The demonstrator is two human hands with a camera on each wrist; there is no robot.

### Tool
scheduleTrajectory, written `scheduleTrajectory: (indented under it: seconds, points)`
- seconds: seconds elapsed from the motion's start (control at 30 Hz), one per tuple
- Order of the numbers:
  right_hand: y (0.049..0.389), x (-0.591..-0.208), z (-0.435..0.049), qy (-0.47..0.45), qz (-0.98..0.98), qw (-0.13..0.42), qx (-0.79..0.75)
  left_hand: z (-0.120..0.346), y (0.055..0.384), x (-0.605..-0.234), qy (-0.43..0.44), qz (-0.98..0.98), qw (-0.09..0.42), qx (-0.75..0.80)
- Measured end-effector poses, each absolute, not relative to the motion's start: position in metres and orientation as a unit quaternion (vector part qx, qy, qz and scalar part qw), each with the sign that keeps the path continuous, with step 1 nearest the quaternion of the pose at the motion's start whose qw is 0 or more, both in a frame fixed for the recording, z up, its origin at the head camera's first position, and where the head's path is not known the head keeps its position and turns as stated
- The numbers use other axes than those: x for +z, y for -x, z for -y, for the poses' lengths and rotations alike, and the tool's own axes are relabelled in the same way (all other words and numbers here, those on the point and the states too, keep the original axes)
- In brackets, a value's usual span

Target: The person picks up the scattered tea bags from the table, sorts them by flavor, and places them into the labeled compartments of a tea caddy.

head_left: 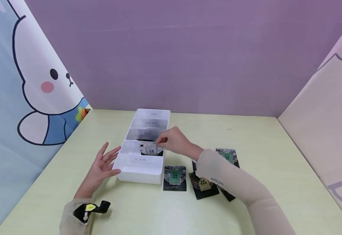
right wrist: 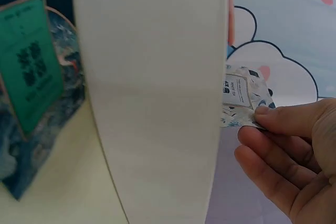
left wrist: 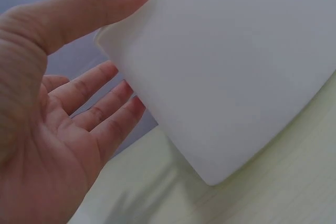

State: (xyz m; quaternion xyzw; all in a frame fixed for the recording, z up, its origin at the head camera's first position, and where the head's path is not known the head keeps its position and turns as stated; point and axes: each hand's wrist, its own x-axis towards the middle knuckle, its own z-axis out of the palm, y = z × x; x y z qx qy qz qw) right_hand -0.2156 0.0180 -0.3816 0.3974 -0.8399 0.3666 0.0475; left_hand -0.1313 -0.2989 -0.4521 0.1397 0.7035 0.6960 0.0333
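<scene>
A person's left hand (head_left: 101, 166), fingers straight and spread apart, rests at the near left side of a long white box (head_left: 139, 178) on a pale table (head_left: 165, 212). That touch looks light, so a knock against a divider could slide the box.

Just right of the box lie dark packets; the right sleeve (head_left: 241, 182) hangs over some and could drag them out of place.

Beyond, the right hand (head_left: 177, 143) pinches one edge of a white sachet (head_left: 151, 149) between thumb and fingertips. The sachet stands tilted in the second compartment from the front. Held only by its edge, it might swing, catch on the divider or slump if released unevenly.

Counted near to far: two hands, one box, five compartments. On the table, three packets show clearly: one green-labelled packet (head_left: 174, 178), one yellow-labelled packet (head_left: 203, 186), and another green-labelled one (head_left: 228, 156) farther back. Dark corners around the sleeve may belong to more; the exact number cannot be told. One white sachet is visible, and a dark edge shows in the third compartment, its contents uncountable.
</scene>
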Motion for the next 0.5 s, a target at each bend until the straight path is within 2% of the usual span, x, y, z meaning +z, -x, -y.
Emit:
scheduleTrajectory:
  seconds: [0.2, 0.5]
  points:
    - [0.204, -0.390, -0.019, -0.473, 0.829, 0.113, 0.278, 0.299, 0.130, -0.450, -0.136, -0.713, 0.033, 0.687]
    - [0.193, -0.398, -0.019, -0.511, 0.822, 0.128, 0.218, 0.301, 0.131, -0.452, -0.153, -0.698, 0.030, 0.699]
